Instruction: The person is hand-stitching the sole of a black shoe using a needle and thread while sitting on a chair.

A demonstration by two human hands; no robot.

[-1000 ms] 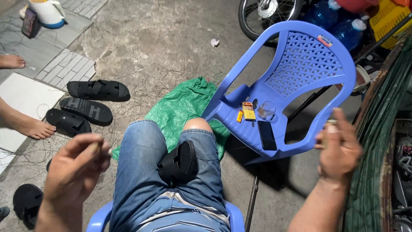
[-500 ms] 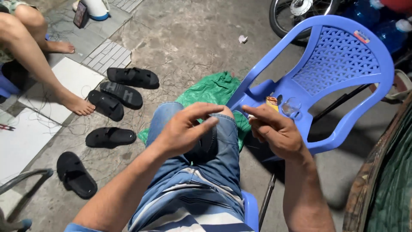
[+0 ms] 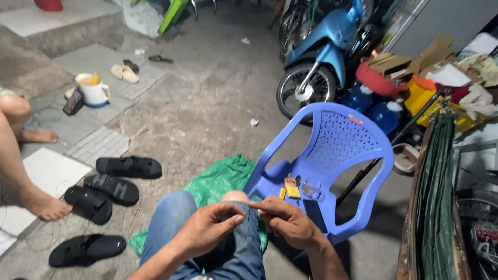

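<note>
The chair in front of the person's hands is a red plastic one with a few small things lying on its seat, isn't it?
Not quite: the chair is blue, not red, as the head view shows. The rest holds: it is plastic, it stands just beyond the left hand and right hand, and a few small things lie on its seat.

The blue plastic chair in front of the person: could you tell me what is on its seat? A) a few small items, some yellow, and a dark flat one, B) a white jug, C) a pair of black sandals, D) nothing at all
A: the blue plastic chair carries small yellow items and a dark flat object on its seat, just beyond the left hand and right hand.
</note>
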